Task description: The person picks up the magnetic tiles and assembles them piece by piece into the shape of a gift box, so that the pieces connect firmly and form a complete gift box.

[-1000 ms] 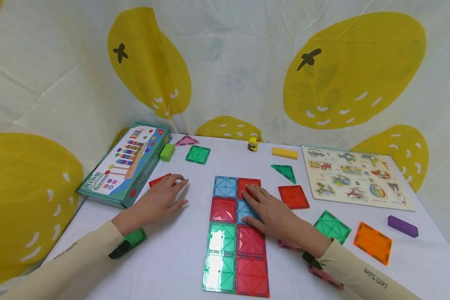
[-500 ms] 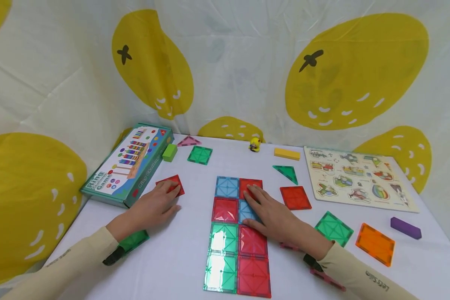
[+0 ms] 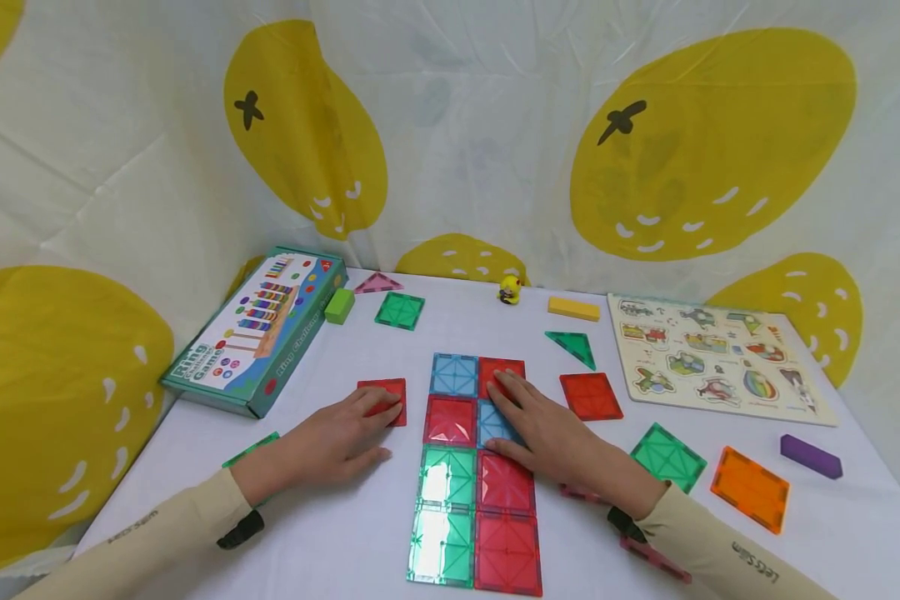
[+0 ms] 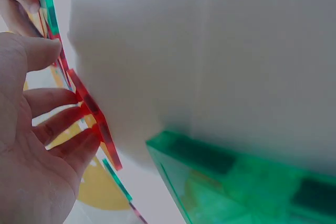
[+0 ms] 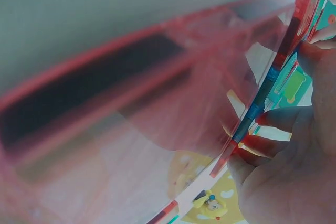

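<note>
My straight-fingered left hand (image 3: 339, 438) touches a red square tile (image 3: 394, 387) just left of the tile grid (image 3: 474, 479) under my relaxed right hand (image 3: 546, 427).

Red square tile (image 3: 394, 386): translucent, partly under the left hand (image 3: 337, 437), near but apart from the eight-tile panel (image 3: 457, 479). Panel: translucent red, blue and green, flat, four edge-to-edge rows of two, far end under the right hand (image 3: 537, 423).
</note>
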`<action>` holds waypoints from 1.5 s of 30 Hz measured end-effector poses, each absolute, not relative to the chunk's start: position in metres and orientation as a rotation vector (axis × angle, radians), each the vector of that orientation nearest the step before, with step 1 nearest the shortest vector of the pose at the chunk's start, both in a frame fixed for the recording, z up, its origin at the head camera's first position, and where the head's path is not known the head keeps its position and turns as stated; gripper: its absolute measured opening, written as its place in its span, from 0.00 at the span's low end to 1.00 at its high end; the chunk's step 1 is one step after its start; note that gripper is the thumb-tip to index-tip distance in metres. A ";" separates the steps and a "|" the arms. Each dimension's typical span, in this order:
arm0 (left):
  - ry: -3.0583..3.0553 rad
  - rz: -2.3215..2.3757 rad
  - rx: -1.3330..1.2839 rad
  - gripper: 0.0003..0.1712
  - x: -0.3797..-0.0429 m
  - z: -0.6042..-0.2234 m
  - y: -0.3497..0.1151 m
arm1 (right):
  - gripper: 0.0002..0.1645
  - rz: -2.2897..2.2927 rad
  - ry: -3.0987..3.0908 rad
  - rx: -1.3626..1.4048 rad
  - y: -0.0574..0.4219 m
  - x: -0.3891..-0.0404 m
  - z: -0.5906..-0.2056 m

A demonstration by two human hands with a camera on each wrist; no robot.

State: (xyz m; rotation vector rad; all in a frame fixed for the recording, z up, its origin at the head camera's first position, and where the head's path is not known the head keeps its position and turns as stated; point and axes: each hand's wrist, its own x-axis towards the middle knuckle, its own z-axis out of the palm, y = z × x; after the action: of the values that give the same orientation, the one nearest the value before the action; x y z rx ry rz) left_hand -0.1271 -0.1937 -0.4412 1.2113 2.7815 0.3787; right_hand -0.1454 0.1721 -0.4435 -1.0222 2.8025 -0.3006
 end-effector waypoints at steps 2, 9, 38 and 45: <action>2.757 0.391 1.239 0.36 -0.125 -0.441 -0.191 | 0.57 -0.303 2.800 -1.024 0.172 -0.145 -0.444; 2.685 0.466 1.328 0.36 -0.123 -0.440 -0.184 | 0.57 -0.317 2.793 -1.029 0.172 -0.145 -0.443; 2.884 0.518 1.022 0.31 -0.106 -0.428 -0.265 | 0.58 -0.319 2.801 -0.991 0.176 -0.148 -0.444; 2.884 0.530 0.951 0.20 -0.094 -0.418 -0.308 | 0.58 -0.322 2.801 -1.007 0.175 -0.148 -0.445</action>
State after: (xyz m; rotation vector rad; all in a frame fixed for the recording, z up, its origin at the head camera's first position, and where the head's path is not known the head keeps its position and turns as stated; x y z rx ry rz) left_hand -0.0945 -0.3079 -0.4183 0.9509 2.8838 0.5297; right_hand -0.1479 0.1746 -0.4454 -1.0073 2.8013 -0.3222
